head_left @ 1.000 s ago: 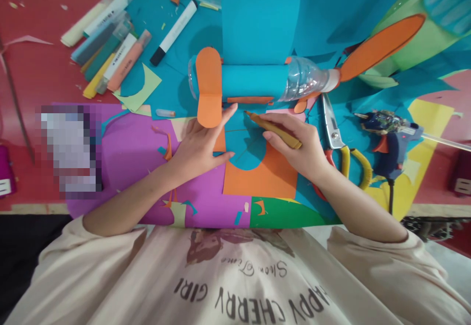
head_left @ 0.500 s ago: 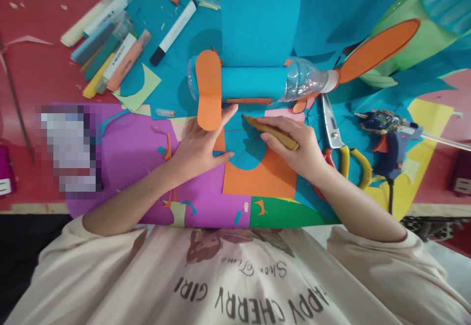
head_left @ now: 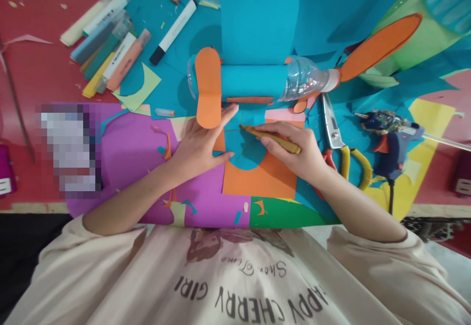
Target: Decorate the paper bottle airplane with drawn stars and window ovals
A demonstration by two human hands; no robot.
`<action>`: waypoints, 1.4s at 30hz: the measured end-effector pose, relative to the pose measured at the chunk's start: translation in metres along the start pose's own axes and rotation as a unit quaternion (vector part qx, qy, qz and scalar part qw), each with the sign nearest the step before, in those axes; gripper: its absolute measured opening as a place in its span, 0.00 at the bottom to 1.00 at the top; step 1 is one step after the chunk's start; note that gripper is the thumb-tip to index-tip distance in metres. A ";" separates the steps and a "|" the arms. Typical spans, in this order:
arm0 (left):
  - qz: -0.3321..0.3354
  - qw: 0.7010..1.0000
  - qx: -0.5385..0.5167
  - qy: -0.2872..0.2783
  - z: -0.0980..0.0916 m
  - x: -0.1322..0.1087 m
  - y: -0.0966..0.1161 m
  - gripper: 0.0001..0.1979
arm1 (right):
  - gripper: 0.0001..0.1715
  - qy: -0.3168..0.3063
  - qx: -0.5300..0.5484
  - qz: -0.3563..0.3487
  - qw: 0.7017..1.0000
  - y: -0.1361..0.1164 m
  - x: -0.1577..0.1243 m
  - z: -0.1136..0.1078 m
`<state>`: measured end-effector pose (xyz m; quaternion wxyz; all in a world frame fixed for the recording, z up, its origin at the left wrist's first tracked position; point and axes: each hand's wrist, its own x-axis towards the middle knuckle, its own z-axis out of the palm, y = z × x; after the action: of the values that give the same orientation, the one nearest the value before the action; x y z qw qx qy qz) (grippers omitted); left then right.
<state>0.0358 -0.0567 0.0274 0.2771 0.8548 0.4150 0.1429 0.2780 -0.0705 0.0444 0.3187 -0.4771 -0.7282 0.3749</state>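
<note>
A yellow-brown marker [head_left: 283, 142] is gripped in my right hand [head_left: 300, 151], its tip on a blue paper wing [head_left: 252, 156] that carries thin drawn lines. My left hand [head_left: 202, 143] lies with fingers spread, index fingertip and thumb resting on the left part of that wing. The wing belongs to a clear plastic bottle [head_left: 303, 80] wrapped in blue paper; a second blue wing [head_left: 259, 18] extends from its far side. An orange paper tailpiece [head_left: 208, 89] sits at the bottle's left end, partly over my left fingers. An orange paper blade [head_left: 380, 48] projects by the white cap.
Several markers [head_left: 110, 50] lie at the upper left, with a black-capped marker [head_left: 172, 31] nearby. Scissors [head_left: 333, 124] with red and yellow handles and a blue glue gun [head_left: 395, 148] lie to the right. Orange [head_left: 257, 185] and purple sheets [head_left: 132, 143] cover the near side. A blurred phone-like object [head_left: 71, 151] lies left.
The marker tip has moved down and slightly left on the wing, leaving a short new line above it. My left hand stays put.
</note>
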 end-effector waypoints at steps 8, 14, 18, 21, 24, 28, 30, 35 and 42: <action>-0.003 1.000 0.003 -0.004 0.000 0.001 -0.001 0.42 | 0.13 -0.016 0.011 -0.010 1.000 -0.001 -0.001 -0.002; -0.003 1.000 0.003 -0.002 0.001 0.001 -0.001 0.41 | 0.12 -0.027 0.007 -0.024 0.999 0.000 -0.002 -0.002; -0.002 1.000 0.002 0.002 0.002 0.001 0.000 0.41 | 0.12 -0.031 -0.003 -0.045 0.999 -0.001 -0.002 -0.002; 0.011 1.000 -0.001 0.012 0.002 0.001 -0.001 0.41 | 0.12 -0.041 -0.009 -0.046 0.998 -0.002 -0.003 -0.002; 0.014 1.000 -0.002 0.015 0.003 0.001 -0.001 0.40 | 0.12 -0.052 -0.008 -0.053 0.997 -0.002 -0.004 -0.001; 0.007 1.000 0.005 0.005 0.002 0.001 -0.001 0.38 | 0.13 -0.056 -0.008 -0.067 0.996 -0.001 -0.005 0.000; 0.012 1.000 0.008 0.004 0.001 0.001 -0.001 0.36 | 0.13 -0.059 -0.005 -0.077 0.995 -0.001 -0.004 0.000; 0.032 0.999 0.019 0.006 0.002 0.000 -0.001 0.32 | 0.13 -0.066 0.000 -0.101 0.993 -0.003 -0.004 -0.002; 0.045 0.998 0.025 0.025 0.005 0.000 -0.002 0.33 | 0.15 -0.098 0.010 -0.107 0.989 -0.007 -0.004 -0.003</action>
<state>0.0364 -0.0573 0.0223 0.2386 0.8755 0.3860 0.1659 0.2788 -0.0749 0.0519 0.2887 -0.3546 -0.7990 0.3905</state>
